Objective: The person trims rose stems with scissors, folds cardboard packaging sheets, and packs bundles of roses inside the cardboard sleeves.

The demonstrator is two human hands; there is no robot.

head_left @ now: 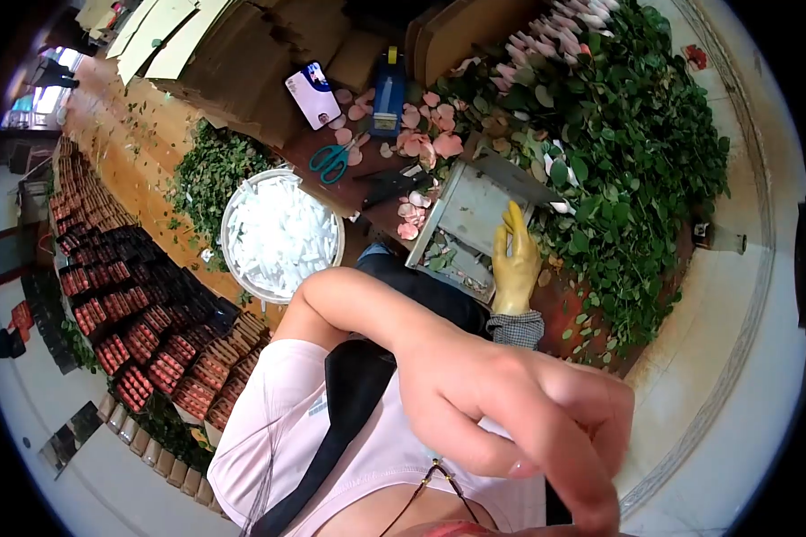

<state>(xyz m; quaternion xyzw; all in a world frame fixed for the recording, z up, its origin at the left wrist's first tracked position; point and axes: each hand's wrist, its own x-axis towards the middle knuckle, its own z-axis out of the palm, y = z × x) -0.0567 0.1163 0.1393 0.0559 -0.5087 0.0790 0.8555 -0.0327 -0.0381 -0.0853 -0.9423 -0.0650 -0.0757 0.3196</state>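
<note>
My left hand (pixel 519 403), bare, is large and close to the camera, across my chest. Its fingers are curled, and whatever they hold, if anything, is hidden. My right hand (pixel 515 259) wears a yellow glove, with a checked sleeve at the wrist. Its fingers point up, extended and holding nothing visible, beside a grey metal tray (pixel 455 210). A flat metal blade (pixel 516 179) stands at the tray's upper edge. Leaf scraps lie inside the tray.
Leafy stems with pale pink flowers (pixel 555 36) fill the upper right. Petals, teal scissors (pixel 330 164), a phone (pixel 313 96) and a blue tool (pixel 389 98) lie on the table. A basket (pixel 227 234) of white pieces stands left, near rows of red packed bundles (pixel 134 385).
</note>
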